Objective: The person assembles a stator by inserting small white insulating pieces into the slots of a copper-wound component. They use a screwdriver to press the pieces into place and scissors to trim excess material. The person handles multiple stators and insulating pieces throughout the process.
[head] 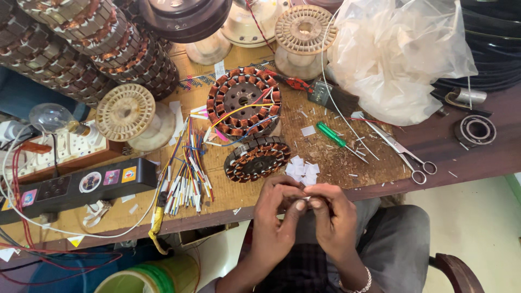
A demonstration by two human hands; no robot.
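At the worktop edge, a small white paper slip is pinched between both hands and mostly hidden by fingertips, so its long axis cannot be made out. The left hand grip is pressed on it; the right hand grip pinches it too. A pile of white slips lies just beyond, beside a copper-wound stator.

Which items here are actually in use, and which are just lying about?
In use: left hand and right hand pinching a small white paper piece; white paper squares beside them.
Lying about: scissors, green screwdriver, brush, plastic bag.
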